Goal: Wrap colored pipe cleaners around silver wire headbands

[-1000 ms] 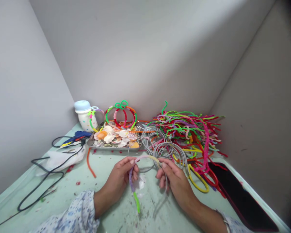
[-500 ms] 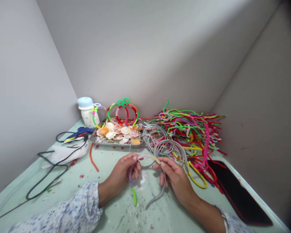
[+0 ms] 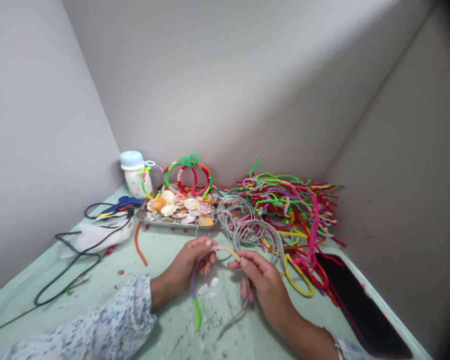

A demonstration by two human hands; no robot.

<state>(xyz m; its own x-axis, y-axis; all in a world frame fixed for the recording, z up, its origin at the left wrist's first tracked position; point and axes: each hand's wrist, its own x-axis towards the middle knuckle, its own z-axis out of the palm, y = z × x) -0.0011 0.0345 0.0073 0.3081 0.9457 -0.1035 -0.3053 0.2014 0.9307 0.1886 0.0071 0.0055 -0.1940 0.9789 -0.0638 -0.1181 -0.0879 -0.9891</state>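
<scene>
Between my two hands arches a grey wire (image 3: 246, 285) wrapped in coloured pipe cleaner (image 3: 193, 282), with green, purple, pale pink and yellow stretches. My left hand (image 3: 189, 262) pinches it at the pink part, and the purple and green end hangs down below. At the yellow part, my right hand (image 3: 260, 280) grips it between thumb and fingers. Past that hand the bare grey wire curves down to a loose grey end near the tabletop. Loops of coiled grey wire (image 3: 260, 235) lie just beyond my hands.
Behind my hands stands a metal tray (image 3: 172, 223) of seashells, with wrapped rings (image 3: 189, 175) on it. A white bottle (image 3: 135, 180) with a blue cap is at back left, near black cables (image 3: 75, 252). Pipe cleaners (image 3: 292, 200) pile up at right, beside a black flat panel (image 3: 363, 305).
Both hands keep their hold on the wrapped wire. Its green end and grey end have shifted slightly down and left, and the whole view has moved a little.
</scene>
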